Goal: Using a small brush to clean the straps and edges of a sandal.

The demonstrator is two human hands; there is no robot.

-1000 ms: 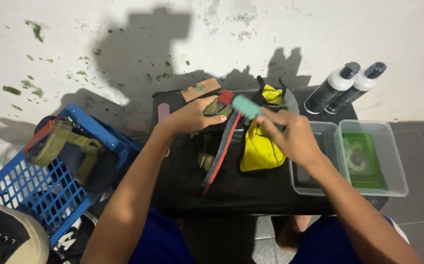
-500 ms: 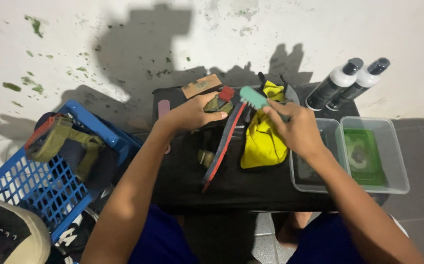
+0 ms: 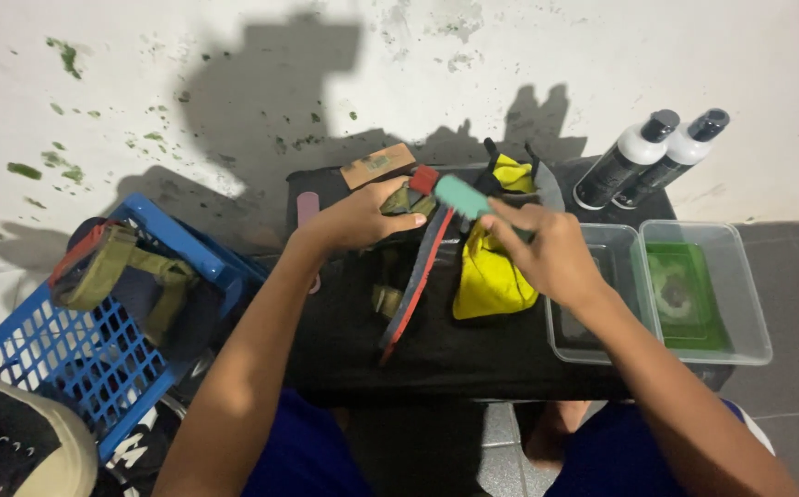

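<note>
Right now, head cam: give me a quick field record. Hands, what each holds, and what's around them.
left hand: presses down an olive strap piece on the black mat
right hand: grips a teal brush, head at the strap's red end
beside hands: yellow cloth, red-edged strap
right side: clear tub, tub of green liquid, two black-and-white bottles
left side: blue crate
</note>
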